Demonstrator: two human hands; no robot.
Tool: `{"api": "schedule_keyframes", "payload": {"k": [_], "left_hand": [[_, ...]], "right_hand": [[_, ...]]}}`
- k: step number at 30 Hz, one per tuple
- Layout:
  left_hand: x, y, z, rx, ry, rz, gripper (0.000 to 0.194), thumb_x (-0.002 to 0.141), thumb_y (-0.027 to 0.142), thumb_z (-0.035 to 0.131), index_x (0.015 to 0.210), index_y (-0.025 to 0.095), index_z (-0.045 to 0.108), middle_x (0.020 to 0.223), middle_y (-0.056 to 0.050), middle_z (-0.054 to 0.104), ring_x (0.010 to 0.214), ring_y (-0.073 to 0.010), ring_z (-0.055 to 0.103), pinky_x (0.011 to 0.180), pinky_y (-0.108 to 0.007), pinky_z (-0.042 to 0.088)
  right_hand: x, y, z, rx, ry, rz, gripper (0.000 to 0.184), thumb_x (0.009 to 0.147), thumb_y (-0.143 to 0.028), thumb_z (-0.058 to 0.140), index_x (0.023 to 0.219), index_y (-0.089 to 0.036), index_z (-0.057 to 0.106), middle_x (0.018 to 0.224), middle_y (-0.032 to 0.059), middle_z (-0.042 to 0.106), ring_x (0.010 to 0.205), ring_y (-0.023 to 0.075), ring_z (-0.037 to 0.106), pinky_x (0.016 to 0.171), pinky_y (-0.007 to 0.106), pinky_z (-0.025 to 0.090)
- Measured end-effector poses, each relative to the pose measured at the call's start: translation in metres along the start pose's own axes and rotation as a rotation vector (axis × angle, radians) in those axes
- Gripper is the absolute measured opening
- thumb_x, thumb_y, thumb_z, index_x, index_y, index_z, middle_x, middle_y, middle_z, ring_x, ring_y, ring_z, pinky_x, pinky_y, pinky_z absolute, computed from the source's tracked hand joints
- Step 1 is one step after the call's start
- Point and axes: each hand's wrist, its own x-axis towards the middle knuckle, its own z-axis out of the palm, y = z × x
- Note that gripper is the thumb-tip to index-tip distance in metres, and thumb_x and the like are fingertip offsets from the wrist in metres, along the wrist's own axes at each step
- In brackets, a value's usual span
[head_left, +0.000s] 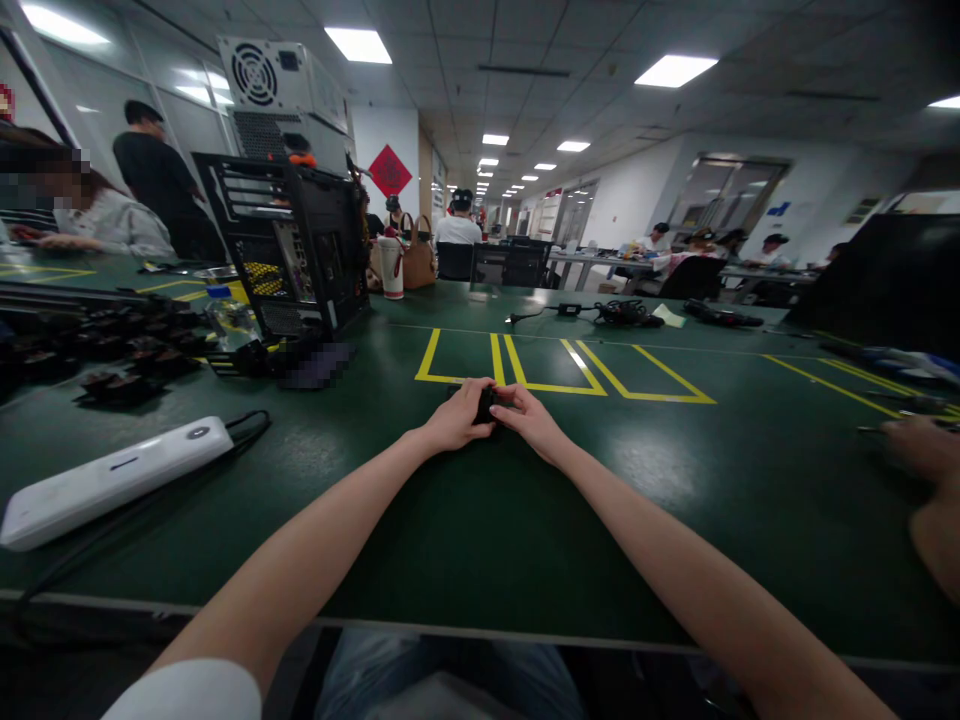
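Both of my hands meet over the green tabletop [450,530], just in front of the yellow tape outlines [551,387]. Between them is a small black part [486,403], mostly covered by fingers, so its kind does not show. My left hand [459,418] wraps round it from the left. From the right, the fingers of my right hand [525,418] close on its right side. The part sits low, at or just above the table surface; the gap, if any, cannot be made out.
A white power strip [120,480] with a black cable lies at left. Behind it are black parts [142,340], a clear bottle [231,320] and an open computer case [292,240]. A white cup [392,265] and coiled cables [626,312] stand farther back. Another person's hand [926,450] is at right.
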Motion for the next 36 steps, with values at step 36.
{"api": "schedule_keyframes", "payload": {"k": [36], "left_hand": [[0.0006, 0.0011, -0.0021, -0.019, -0.024, -0.056, 0.058, 0.067, 0.026, 0.056, 0.117, 0.019, 0.027, 0.115, -0.010, 0.038, 0.105, -0.0244, 0.042, 0.085, -0.041, 0.039]], "right_hand": [[0.0010, -0.0019, 0.0013, 0.086, -0.003, 0.000, 0.027, 0.062, -0.026, 0.063, 0.085, -0.022, 0.050, 0.094, -0.0009, 0.054, 0.087, 0.0127, 0.054, 0.083, 0.031, 0.040]]}}
